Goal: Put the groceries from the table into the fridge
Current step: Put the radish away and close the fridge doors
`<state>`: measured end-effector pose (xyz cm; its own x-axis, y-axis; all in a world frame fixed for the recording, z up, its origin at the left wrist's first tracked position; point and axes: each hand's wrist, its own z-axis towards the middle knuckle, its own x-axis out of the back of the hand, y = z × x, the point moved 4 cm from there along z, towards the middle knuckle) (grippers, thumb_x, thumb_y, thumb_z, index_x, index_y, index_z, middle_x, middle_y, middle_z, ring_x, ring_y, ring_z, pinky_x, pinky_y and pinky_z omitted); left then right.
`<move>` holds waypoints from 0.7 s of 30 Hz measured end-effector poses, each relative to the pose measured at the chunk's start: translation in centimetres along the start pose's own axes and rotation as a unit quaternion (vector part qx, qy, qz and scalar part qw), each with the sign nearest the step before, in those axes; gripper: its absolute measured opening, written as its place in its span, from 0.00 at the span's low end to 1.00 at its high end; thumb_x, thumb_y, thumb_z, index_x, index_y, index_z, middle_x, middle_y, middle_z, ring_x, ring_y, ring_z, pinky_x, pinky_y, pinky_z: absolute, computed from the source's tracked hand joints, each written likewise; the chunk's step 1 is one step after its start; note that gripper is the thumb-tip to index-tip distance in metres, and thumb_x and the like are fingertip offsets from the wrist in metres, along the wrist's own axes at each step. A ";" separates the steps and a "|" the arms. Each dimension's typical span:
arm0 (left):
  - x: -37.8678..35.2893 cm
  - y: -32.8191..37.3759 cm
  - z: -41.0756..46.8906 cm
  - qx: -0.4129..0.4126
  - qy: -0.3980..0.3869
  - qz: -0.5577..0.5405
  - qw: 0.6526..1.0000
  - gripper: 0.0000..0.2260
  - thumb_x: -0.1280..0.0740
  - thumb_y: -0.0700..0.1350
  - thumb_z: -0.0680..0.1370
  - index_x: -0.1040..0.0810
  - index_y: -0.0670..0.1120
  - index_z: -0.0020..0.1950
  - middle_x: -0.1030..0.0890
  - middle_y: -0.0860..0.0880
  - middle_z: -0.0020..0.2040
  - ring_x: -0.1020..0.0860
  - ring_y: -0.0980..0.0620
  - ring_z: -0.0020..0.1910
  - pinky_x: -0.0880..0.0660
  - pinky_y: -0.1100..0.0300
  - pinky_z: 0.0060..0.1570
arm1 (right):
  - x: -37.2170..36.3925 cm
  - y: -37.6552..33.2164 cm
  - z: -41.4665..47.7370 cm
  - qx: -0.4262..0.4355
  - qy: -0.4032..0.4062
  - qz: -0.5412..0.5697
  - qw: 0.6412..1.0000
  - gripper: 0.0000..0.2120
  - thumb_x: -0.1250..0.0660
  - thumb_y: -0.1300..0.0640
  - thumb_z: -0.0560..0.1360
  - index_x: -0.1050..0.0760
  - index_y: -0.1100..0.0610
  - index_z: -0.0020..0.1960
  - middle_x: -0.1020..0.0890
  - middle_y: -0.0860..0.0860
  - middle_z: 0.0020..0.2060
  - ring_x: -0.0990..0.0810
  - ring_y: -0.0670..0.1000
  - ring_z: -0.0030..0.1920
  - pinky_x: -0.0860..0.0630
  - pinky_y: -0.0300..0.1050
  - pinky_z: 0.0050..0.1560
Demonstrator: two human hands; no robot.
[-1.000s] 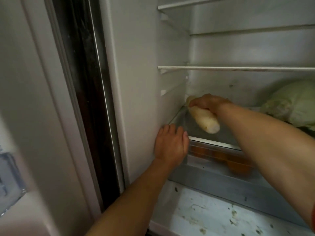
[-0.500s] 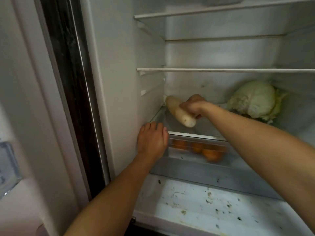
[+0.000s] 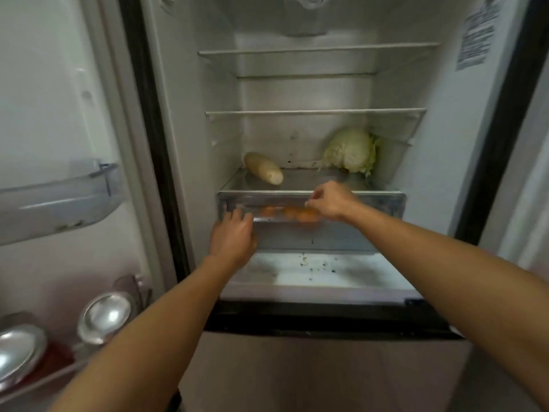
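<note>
Two bare forearms reach into an open fridge [image 3: 184,114]. The left hand [image 3: 233,237] is at the left end of a clear drawer [image 3: 371,200], its fingers bent against the drawer's front; motion blur hides whether they grip it. The right hand [image 3: 331,202] hovers in front of the drawer's top edge, near its middle, fingers loosely bent, with nothing visible in them. Round orange items [image 3: 300,214] show through the drawer front, between the two hands.

The white radish [image 3: 263,168] is in neither hand. It lies on its side on the glass shelf [image 3: 309,181] directly above the drawer, in the shelf's back left corner, its cut end pointing toward the front edge. It is above and behind the left hand, and up and to the left of the right hand, apart from both. A pale green cabbage [image 3: 352,150] sits in the back right corner of the same shelf, well apart from the radish and behind the right hand.

Above is another shelf [image 3: 315,112]. Below the drawer, the fridge floor [image 3: 341,270] is white with dark specks. A printed label [image 3: 475,34] is stuck on the right inner wall. To the left the open door [image 3: 44,99] carries a clear door bin [image 3: 59,197], and lower down are shiny metal lids [image 3: 104,318].
</note>
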<state>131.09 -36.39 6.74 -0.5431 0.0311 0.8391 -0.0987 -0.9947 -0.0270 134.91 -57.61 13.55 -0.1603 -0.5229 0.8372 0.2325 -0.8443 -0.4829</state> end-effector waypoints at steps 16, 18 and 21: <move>8.7 -2.1 -23.8 -0.110 0.010 -0.045 0.993 0.04 0.33 0.45 0.71 0.23 0.46 0.44 0.22 0.49 0.38 0.24 0.48 0.34 0.31 0.57 0.27 | -4.5 -9.0 -19.9 0.081 0.034 -0.013 0.996 0.10 0.34 0.49 0.76 0.20 0.51 0.55 0.17 0.48 0.47 0.21 0.48 0.42 0.26 0.43 0.39; 8.9 -3.9 -26.4 -0.120 -0.004 -0.046 0.992 0.04 0.34 0.46 0.71 0.24 0.46 0.43 0.23 0.49 0.38 0.24 0.49 0.34 0.32 0.58 0.27 | -6.1 -12.5 -21.1 0.119 0.045 -0.015 0.992 0.11 0.34 0.47 0.76 0.20 0.50 0.55 0.16 0.47 0.47 0.20 0.48 0.44 0.23 0.45 0.42; 8.8 -7.7 -30.3 -0.103 -0.068 -0.037 0.992 0.08 0.38 0.48 0.75 0.24 0.47 0.50 0.22 0.49 0.46 0.23 0.48 0.42 0.25 0.55 0.36 | -8.7 -18.2 -22.7 0.182 0.061 -0.007 0.981 0.12 0.35 0.46 0.76 0.19 0.51 0.54 0.17 0.47 0.47 0.20 0.48 0.45 0.23 0.45 0.43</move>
<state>101.76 -25.52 -2.12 -0.4118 0.0751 0.9082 -0.3102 -0.9487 -0.0621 110.24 -40.39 9.24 -0.2733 -0.5409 0.7954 0.5534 -0.7648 -0.3299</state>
